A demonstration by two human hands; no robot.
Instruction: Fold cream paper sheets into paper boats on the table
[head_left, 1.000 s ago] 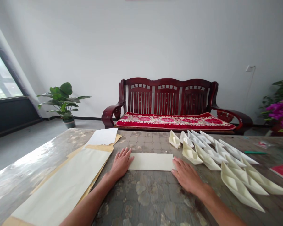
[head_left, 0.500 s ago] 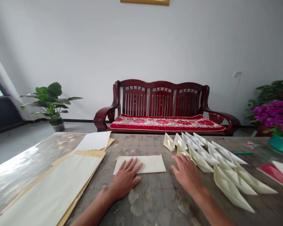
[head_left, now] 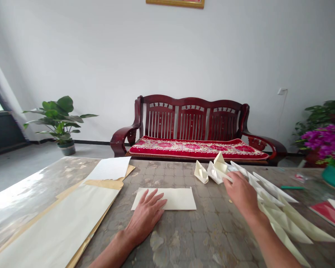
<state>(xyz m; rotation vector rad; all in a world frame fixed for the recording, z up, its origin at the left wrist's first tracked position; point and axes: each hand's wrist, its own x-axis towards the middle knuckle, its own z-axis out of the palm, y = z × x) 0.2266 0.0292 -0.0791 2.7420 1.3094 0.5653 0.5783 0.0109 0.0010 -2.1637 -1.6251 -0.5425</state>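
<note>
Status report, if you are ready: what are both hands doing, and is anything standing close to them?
Left hand: resting, spread, on pale paper. Right hand: gripping cream paper boat by one end. Other paper boats: crowded beside right hand.

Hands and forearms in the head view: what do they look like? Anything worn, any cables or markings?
Left hand and right hand: bare human hands, no gloves, no rings visible; some right fingers are hidden. Left forearm and right forearm: bare, no sleeve, watch or bracelet in frame. No cables or markings visible.
</note>
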